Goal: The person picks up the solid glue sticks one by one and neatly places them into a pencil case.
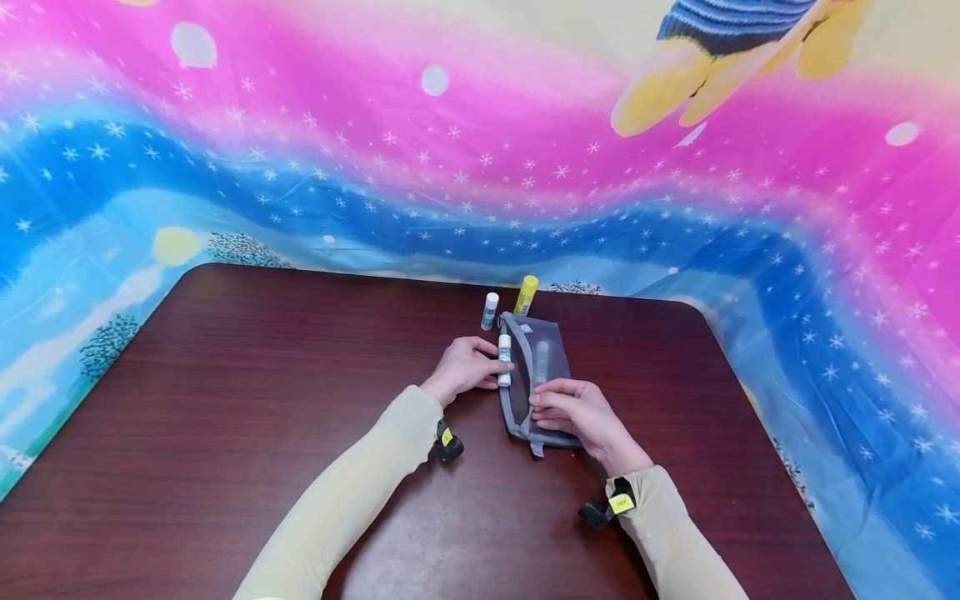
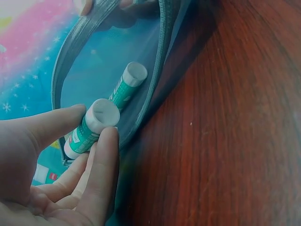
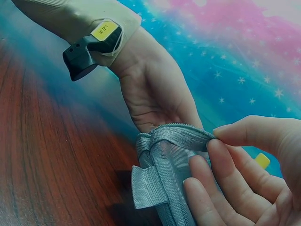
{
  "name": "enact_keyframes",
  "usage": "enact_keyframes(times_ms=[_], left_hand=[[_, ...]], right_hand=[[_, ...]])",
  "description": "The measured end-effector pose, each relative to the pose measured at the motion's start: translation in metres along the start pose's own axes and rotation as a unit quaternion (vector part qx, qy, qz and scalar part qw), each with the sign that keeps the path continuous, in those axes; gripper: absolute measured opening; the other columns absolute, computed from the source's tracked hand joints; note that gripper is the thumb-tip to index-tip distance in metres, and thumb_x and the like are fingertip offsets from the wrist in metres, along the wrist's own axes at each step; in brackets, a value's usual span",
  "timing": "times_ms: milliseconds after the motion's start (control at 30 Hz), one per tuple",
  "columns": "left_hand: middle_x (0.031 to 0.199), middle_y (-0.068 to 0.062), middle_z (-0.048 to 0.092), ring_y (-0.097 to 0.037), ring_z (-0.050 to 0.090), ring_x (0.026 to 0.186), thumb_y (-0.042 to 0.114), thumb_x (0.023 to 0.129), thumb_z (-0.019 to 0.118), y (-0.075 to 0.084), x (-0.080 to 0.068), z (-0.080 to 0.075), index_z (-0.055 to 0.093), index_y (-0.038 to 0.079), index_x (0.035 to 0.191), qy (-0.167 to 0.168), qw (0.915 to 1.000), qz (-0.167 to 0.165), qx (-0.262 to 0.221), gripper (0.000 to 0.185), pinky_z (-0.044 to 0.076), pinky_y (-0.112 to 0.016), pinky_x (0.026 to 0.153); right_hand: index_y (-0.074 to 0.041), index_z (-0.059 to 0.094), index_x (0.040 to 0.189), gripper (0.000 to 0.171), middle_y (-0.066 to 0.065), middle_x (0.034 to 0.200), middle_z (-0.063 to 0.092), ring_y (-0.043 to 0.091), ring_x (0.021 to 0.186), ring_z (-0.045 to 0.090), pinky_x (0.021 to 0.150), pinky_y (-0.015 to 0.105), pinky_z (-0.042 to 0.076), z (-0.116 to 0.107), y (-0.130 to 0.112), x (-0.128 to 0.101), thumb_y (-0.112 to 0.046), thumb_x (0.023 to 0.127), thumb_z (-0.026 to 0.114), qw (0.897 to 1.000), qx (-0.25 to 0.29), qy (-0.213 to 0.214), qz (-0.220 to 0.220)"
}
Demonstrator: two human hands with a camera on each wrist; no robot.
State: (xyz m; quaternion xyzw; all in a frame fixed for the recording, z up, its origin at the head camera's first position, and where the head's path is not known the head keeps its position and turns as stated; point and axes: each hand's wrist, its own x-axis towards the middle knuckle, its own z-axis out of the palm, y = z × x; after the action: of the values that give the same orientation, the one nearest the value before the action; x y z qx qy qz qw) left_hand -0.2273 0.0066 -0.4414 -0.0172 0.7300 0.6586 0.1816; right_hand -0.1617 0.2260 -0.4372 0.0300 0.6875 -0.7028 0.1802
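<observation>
left hand [image 1: 467,367] pinching glue stick [image 1: 505,360] at pouch [image 1: 542,367] mouth, right hand [image 1: 581,412] gripping pouch edge

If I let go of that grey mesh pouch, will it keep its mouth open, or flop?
Probably flops: the mesh pouch looks thin and soft, creasing where the right hand pinches its rim. It seems light, so a push may slide it across the smooth table. The glue stick inside could roll around.

Glue stick labels [image 2: 81,136] unreadable; stick inside pouch [image 1: 542,367] blurred behind mesh; right palm hidden.
</observation>
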Motion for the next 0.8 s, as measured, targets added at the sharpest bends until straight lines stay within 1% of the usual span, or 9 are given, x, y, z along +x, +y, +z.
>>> enact_keyframes(times_ms=[100, 233, 367, 500, 800], left_hand=[[0.091, -0.013, 0.072, -0.022, 0.074, 0.072, 0.013, 0.086, 0.084, 0.0003, 0.0003, 0.0013, 0.065, -0.002, 0.118, -0.002, 1.0, -0.002, 0.003, 0.04, 0.062, -0.033, 0.068], [0.092, -0.013, 0.073, -0.024, 0.075, 0.076, 0.012, 0.088, 0.082, 0.0002, 0.0013, 0.0025, 0.066, -0.003, 0.124, -0.014, 0.9999, -0.002, -0.005, 0.042, 0.062, -0.033, 0.07], [0.095, -0.014, 0.074, -0.024, 0.075, 0.08, 0.01, 0.09, 0.079, -0.0006, 0.002, 0.0028, 0.067, -0.003, 0.128, -0.021, 0.9997, 0.0, -0.01, 0.042, 0.061, -0.033, 0.071], [0.095, -0.014, 0.075, -0.025, 0.075, 0.082, 0.009, 0.091, 0.078, -0.0008, 0.001, 0.0018, 0.068, -0.003, 0.127, -0.02, 0.9998, 0.001, -0.009, 0.039, 0.062, -0.033, 0.071], [0.095, -0.013, 0.075, -0.028, 0.074, 0.084, 0.01, 0.089, 0.081, 0.0, -0.0004, -0.0057, 0.068, -0.003, 0.122, -0.011, 0.9998, 0.015, -0.009, 0.037, 0.061, -0.033, 0.072]], right_hand=[[0.004, 0.072, 0.109, 0.018, 0.01, 0.092, 0.074, 0.02, 0.08, 0.074, 0.081, 0.037, 0.06, 0.0001, 0.0001, 0.0001, -0.009, 0.097, 0.07, 1.0, -0.001, -0.001, 0.0], [0.004, 0.072, 0.109, 0.019, 0.01, 0.092, 0.074, 0.02, 0.081, 0.074, 0.081, 0.037, 0.06, 0.0003, 0.0002, -0.0004, -0.01, 0.097, 0.07, 1.0, -0.001, -0.003, -0.001], [0.007, 0.07, 0.112, 0.023, 0.011, 0.092, 0.074, 0.019, 0.08, 0.074, 0.081, 0.038, 0.06, 0.0002, 0.0002, -0.0008, -0.01, 0.096, 0.071, 1.0, 0.001, -0.003, -0.004], [0.01, 0.069, 0.114, 0.027, 0.011, 0.093, 0.074, 0.019, 0.08, 0.074, 0.081, 0.038, 0.06, 0.0001, 0.0004, -0.0007, -0.01, 0.096, 0.072, 1.0, 0.002, -0.003, -0.003], [0.011, 0.069, 0.114, 0.027, 0.01, 0.093, 0.075, 0.019, 0.08, 0.074, 0.08, 0.037, 0.061, -0.0003, 0.0005, -0.0009, -0.009, 0.096, 0.072, 1.0, 0.007, -0.003, -0.003]])
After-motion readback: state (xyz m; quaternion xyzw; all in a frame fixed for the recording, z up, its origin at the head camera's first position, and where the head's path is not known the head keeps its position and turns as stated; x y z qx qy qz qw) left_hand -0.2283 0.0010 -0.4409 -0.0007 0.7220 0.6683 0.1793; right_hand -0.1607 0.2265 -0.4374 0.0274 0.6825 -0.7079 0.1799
